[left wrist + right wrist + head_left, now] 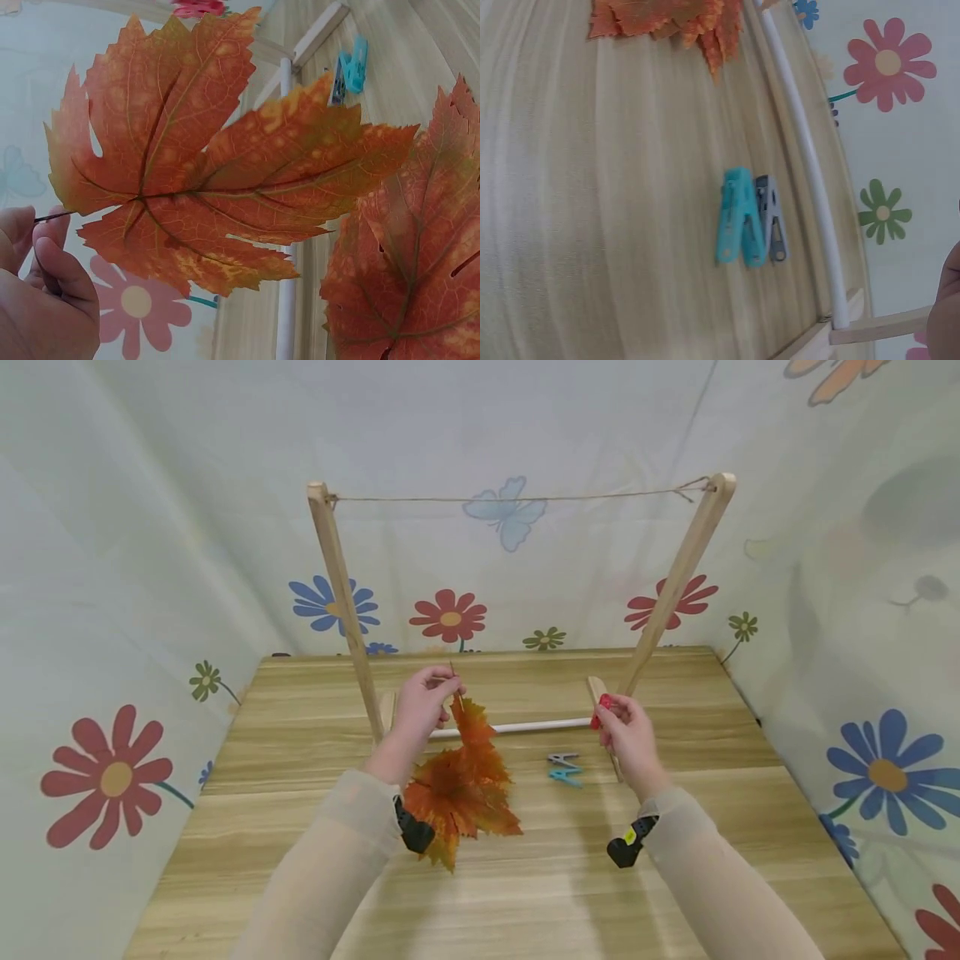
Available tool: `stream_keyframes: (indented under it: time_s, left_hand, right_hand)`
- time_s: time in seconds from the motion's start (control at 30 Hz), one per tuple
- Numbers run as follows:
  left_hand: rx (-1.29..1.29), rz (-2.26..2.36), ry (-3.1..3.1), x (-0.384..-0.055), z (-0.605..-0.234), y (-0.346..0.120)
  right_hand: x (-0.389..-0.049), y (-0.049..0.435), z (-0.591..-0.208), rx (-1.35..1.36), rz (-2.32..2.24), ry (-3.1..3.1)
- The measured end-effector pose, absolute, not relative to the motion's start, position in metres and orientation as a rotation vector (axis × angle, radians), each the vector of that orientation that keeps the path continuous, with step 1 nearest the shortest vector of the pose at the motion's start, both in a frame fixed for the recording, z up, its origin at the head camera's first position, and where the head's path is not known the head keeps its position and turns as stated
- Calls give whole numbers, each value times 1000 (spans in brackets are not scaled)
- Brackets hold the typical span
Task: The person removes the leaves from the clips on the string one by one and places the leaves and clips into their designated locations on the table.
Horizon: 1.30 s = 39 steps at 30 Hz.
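Note:
My left hand [426,703] pinches the thin stem of an orange-red maple leaf [172,172], which hangs from the fingers above the table. Below and beside it more orange maple leaves [450,797] lie on the wood. In my right hand [632,737] a red clothespin [602,710] is held between thumb and fingers, near the frame's right post. Only a sliver of the right hand [946,307] shows in its wrist view, and the red clothespin is out of sight there. A turquoise clothespin [739,217] and a grey clothespin [774,217] lie side by side on the table.
A wooden frame stands on the table [510,893], with a left post [345,602] and a right post [678,577]. A thin string [510,499] stretches between their tops. A white rod [543,725] joins them low down. Flowered cloth [225,527] surrounds the table.

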<state>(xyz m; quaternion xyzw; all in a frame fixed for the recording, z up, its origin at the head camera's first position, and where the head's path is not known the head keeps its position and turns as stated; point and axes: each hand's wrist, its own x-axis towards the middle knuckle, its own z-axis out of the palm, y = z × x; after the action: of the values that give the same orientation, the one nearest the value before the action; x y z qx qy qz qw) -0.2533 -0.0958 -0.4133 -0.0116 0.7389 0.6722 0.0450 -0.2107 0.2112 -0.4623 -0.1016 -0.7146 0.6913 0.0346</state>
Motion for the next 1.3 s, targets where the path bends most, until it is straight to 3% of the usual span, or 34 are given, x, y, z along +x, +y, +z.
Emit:
stream_keyframes:
  time_s: [0.5,1.3]
  left_hand:
    - [-111,2114,2223,-251,-410,-112]
    - [-191,2144,2220,-246,-420,-125]
  right_hand:
    - [-194,212,-510,-385,2189,-2235]
    - [-187,214,-525,-317,2102,-2419]
